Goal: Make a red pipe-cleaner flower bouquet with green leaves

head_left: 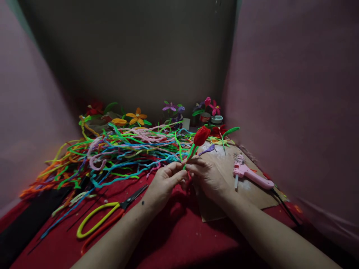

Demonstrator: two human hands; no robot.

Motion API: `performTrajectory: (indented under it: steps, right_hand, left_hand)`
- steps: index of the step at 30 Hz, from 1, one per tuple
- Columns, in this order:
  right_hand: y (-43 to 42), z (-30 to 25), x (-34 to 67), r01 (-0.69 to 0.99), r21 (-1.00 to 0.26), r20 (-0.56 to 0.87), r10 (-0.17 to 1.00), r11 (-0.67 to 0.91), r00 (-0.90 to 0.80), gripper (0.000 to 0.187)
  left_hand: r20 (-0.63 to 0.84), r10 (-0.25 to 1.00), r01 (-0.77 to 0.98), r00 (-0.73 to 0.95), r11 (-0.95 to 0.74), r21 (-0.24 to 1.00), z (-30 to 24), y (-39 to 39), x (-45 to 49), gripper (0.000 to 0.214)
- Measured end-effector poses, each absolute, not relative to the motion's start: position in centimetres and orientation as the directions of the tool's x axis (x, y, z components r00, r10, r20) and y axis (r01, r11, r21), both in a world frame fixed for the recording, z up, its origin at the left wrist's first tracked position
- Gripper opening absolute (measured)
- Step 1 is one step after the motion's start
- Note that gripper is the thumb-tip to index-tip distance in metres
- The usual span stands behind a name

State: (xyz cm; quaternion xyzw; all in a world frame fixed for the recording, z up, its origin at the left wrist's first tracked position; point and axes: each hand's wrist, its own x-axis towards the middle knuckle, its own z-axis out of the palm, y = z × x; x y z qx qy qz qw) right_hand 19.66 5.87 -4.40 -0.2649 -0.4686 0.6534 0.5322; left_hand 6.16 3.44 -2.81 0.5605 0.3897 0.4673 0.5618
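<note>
A red pipe-cleaner flower (202, 135) on a green stem (191, 152) leans up and to the right between my hands. My left hand (168, 179) pinches the lower part of the stem with thumb and forefinger. From the other side, my right hand (207, 175) has its fingers closed round the same stem, just below the bloom. The stem's lower end is mostly covered by my fingers. To the left of my left hand lie scissors (112, 215) with one yellow and one red handle loop, blades pointing toward the hand.
A heap of coloured pipe cleaners (131, 145) spreads across the back left. On the right, a pink glue gun (252, 175) rests on a cardboard sheet (224, 164). Finished flowers, including an orange one (136, 116), stand behind, near a small jar (217, 119). Red cloth (179, 239) covers the table.
</note>
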Motion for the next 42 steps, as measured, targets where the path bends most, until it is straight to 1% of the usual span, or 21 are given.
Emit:
performTrajectory:
  steps: [2, 4, 7, 11, 14, 16, 19, 23, 25, 27, 29, 31, 33, 36, 38, 40, 42]
  right_hand:
    - [5.8, -4.4, 19.6, -0.42, -0.907, 0.134, 0.965, 0.028, -0.227, 0.007]
    - [5.6, -4.3, 19.5, -0.416, -0.908, 0.139, 0.97, 0.045, -0.199, 0.005]
    - [5.4, -3.9, 19.3, -0.431, -0.901, 0.148, 0.971, 0.055, -0.186, 0.005]
    - [5.2, -3.2, 19.4, -0.401, -0.913, 0.174, 0.961, 0.076, -0.215, 0.006]
    - [5.2, -3.1, 19.8, -0.371, -0.924, 0.214, 0.932, 0.096, -0.292, 0.004]
    - [5.4, -3.3, 19.9, -0.378, -0.924, 0.201, 0.916, 0.058, -0.348, 0.006]
    - [5.7, -3.8, 19.9, -0.388, -0.922, 0.157, 0.902, -0.013, -0.403, 0.012]
    - [5.6, -3.9, 19.8, -0.366, -0.927, 0.22, 0.908, 0.081, -0.355, 0.01]
    - [5.4, -3.8, 19.8, -0.347, -0.931, 0.228, 0.92, 0.111, -0.32, 0.01]
    - [5.2, -3.7, 19.7, -0.342, -0.935, 0.212, 0.923, 0.096, -0.321, 0.011]
    - [5.0, -3.7, 19.6, -0.362, -0.93, 0.198, 0.91, 0.057, -0.364, 0.015]
    - [5.0, -3.7, 19.6, -0.381, -0.925, 0.179, 0.882, -0.001, -0.436, 0.018]
    - [5.1, -3.8, 19.6, -0.373, -0.928, 0.17, 0.873, -0.014, -0.456, 0.018]
    - [5.4, -4.1, 19.7, -0.323, -0.945, 0.189, 0.901, 0.058, -0.391, 0.013]
    - [5.6, -4.3, 19.8, -0.312, -0.947, 0.193, 0.903, 0.07, -0.384, 0.011]
    - [5.8, -4.5, 19.9, -0.348, -0.937, 0.169, 0.895, 0.016, -0.414, 0.015]
    - [5.9, -4.5, 19.9, -0.407, -0.911, 0.138, 0.878, -0.07, -0.459, 0.018]
  left_hand:
    - [0.102, 0.976, -0.041, 0.19, -0.095, 0.995, -2.8, 3.4, 6.4, 0.01]
    - [0.121, 0.987, -0.009, 0.109, -0.12, 0.993, -3.1, 3.4, 6.5, 0.007]
    - [0.111, 0.993, -0.03, 0.05, -0.11, 0.993, -3.7, 3.4, 6.6, 0.006]
    - [0.047, 0.993, -0.198, 0.108, -0.025, 0.98, -3.9, 3.5, 6.4, 0.014]
    - [-0.022, 0.983, -0.312, 0.182, 0.079, 0.947, -3.6, 3.6, 6.3, 0.018]
    - [-0.059, 0.972, -0.347, 0.229, 0.138, 0.928, -3.4, 3.6, 6.2, 0.018]
    - [-0.075, 0.958, -0.361, 0.277, 0.176, 0.916, -3.2, 3.6, 6.2, 0.016]
    - [-0.095, 0.948, -0.343, 0.303, 0.201, 0.918, -3.1, 3.4, 6.3, 0.017]
    - [-0.08, 0.962, -0.296, 0.261, 0.159, 0.942, -3.2, 3.3, 6.4, 0.018]
    - [-0.042, 0.978, -0.242, 0.206, 0.092, 0.966, -3.4, 3.3, 6.5, 0.021]
    - [-0.011, 0.984, -0.218, 0.18, 0.051, 0.975, -3.5, 3.3, 6.5, 0.023]
    - [-0.007, 0.984, -0.229, 0.178, 0.048, 0.972, -3.5, 3.3, 6.5, 0.024]
    - [-0.031, 0.982, -0.26, 0.185, 0.08, 0.962, -3.4, 3.2, 6.5, 0.025]
    - [-0.082, 0.971, -0.326, 0.224, 0.154, 0.933, -3.2, 3.2, 6.4, 0.026]
    - [-0.112, 0.956, -0.377, 0.271, 0.212, 0.902, -3.2, 3.2, 6.3, 0.021]
    - [-0.132, 0.934, -0.427, 0.333, 0.274, 0.862, -3.3, 3.4, 6.1, 0.014]
    - [-0.154, 0.901, -0.453, 0.405, 0.344, 0.823, -3.3, 3.6, 5.9, 0.014]
